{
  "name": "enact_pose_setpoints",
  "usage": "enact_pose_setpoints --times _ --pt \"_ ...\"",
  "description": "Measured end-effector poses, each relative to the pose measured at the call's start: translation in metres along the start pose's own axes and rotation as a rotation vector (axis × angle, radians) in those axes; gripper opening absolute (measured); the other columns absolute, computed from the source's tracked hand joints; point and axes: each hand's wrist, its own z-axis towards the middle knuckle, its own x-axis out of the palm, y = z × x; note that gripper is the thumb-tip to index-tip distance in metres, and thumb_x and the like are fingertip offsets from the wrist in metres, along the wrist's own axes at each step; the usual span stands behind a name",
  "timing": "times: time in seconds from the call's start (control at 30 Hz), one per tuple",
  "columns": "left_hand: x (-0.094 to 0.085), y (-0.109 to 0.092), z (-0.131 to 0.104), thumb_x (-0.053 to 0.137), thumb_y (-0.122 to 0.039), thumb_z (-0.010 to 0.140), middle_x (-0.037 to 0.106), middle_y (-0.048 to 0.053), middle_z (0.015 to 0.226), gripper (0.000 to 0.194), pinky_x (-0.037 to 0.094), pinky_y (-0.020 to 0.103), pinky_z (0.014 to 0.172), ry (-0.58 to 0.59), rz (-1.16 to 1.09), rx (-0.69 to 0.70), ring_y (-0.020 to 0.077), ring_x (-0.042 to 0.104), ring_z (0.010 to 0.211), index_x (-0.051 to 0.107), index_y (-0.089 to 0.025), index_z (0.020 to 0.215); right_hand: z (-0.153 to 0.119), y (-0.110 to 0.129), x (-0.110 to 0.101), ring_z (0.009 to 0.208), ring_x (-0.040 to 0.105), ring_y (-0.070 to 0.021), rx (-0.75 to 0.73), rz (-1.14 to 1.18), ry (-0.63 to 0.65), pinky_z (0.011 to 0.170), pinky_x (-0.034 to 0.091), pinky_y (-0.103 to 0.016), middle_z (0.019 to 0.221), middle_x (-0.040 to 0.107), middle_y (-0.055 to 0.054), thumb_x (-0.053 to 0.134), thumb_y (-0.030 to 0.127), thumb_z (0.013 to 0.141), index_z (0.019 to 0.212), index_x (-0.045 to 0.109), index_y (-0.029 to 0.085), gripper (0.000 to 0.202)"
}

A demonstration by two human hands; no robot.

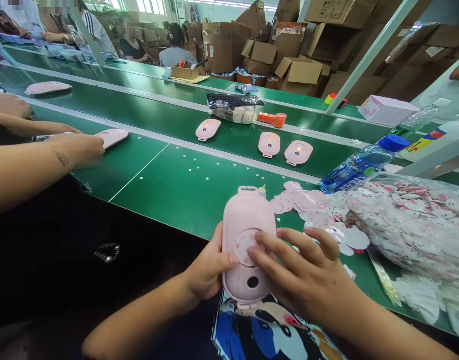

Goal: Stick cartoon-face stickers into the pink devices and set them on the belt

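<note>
A pale pink oval plastic case (248, 212) with a small loop at its top is held upright just beyond the table's near edge. My left hand (210, 267) is closed around its left side, thumb on the front. Set in the case's round recess is a printed pink-and-white disc (243, 247). My right hand (308, 270) rests its fingertips on that disc, fingers spread apart. Below the disc, the case has a dark round hole (253, 282). More printed round discs (312, 202) lie in a loose pile beyond my right hand.
A clear bag (417, 225) of printed discs and a blue-capped bottle (364, 162) stand right. Several pink cases (269, 144) lie on the green belt (158, 107). Tiny white scraps dot the table (177, 195). At left, a co-worker's hands (79, 150) hold another case. Cartons (222, 47) fill the background.
</note>
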Motion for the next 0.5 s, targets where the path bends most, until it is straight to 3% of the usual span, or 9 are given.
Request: enact_pose_setpoints --times 0.13,0.33,0.5 --pt "0.001 0.002 0.003 0.083 -0.027 0.069 0.069 0.006 0.108 0.063 0.052 0.032 0.083 -0.098 0.124 0.087 0.0203 0.066 0.093 0.051 -0.023 0.123 -0.003 0.008 -0.001 0.105 0.053 -0.0218 0.033 -0.006 -0.074 0.099 0.028 -0.042 0.118 0.072 0.002 0.054 0.028 0.089 0.114 0.066 0.021 0.028" --pt "-0.002 0.003 0.005 0.076 -0.039 0.078 0.066 0.007 0.115 0.055 0.048 0.037 0.091 -0.125 0.493 0.184 0.0242 0.061 0.104 0.055 -0.021 0.125 0.001 0.018 0.013 0.097 0.055 -0.0216 0.158 0.109 -0.214 0.088 0.033 -0.042 0.102 0.074 0.000 0.060 0.025 0.092 0.104 0.066 0.022 0.014" --pt "0.000 -0.001 0.003 0.071 -0.039 0.084 0.065 0.007 0.121 0.051 0.046 0.039 0.097 -0.113 0.659 0.233 0.0256 0.060 0.110 0.054 -0.023 0.128 0.003 0.022 0.020 0.090 0.054 -0.0235 0.204 0.221 -0.174 0.079 0.035 -0.041 0.096 0.071 -0.005 0.059 0.023 0.092 0.102 0.065 0.018 0.013"
